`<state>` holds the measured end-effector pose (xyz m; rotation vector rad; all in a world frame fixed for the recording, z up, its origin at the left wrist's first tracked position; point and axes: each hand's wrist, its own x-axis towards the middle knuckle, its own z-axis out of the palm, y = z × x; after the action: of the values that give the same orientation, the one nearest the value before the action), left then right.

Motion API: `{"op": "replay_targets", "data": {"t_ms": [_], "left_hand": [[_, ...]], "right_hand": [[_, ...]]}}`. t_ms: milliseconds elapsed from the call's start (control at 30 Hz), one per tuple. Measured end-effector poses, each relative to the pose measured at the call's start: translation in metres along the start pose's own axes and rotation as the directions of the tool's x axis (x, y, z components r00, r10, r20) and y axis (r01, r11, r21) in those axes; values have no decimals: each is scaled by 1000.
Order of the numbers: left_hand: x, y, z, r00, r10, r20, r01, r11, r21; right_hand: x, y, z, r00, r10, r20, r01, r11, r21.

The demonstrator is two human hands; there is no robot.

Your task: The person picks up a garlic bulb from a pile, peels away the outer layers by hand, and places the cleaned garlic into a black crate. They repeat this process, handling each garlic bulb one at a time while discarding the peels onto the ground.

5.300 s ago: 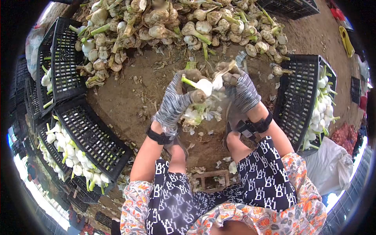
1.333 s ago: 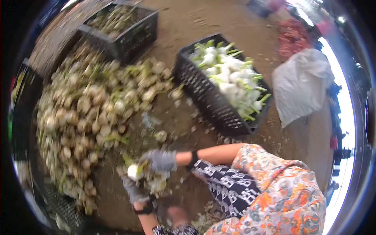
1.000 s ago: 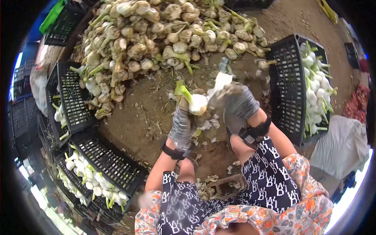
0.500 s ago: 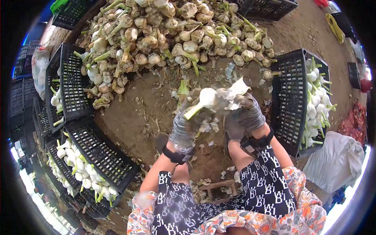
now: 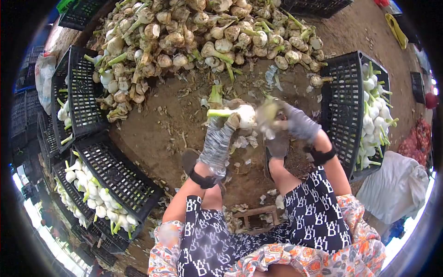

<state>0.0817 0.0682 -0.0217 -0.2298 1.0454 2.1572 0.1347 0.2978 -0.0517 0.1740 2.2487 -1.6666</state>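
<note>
A white peeled garlic bulb lies in the grip of my left hand, its green stem pointing left. That hand wears a grey knitted glove, with the fingers closed around the stem end of the bulb. My right hand, gloved the same way, is just right of the bulb. Motion smears its fingers, so I cannot make out whether they hold anything. Below the hands, scraps of garlic skin lie on the dirt floor.
A large heap of unpeeled garlic spreads ahead. Black crates with cleaned garlic stand at the right and left; another crate is farther up on the left. A white sack lies at the right, a small wooden frame between the feet.
The bulb's stem has swung from lower left to nearly level. The white strip of skin by my right hand no longer shows. My right hand has turned and moved slightly up.
</note>
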Motion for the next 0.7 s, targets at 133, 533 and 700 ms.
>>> {"op": "replay_targets", "data": {"t_ms": [133,533,700], "left_hand": [[0,-2,2,998,66,25,-69,980,184],[2,-15,-2,958,273,89,-247,625,741],[0,-12,-2,962,251,111,-255,670,697]], "right_hand": [[3,-50,5,980,46,-192,-113,928,-356],[17,-69,44,960,-191,-202,132,953,-271],[14,-71,37,979,-152,-136,133,982,-137]]}}
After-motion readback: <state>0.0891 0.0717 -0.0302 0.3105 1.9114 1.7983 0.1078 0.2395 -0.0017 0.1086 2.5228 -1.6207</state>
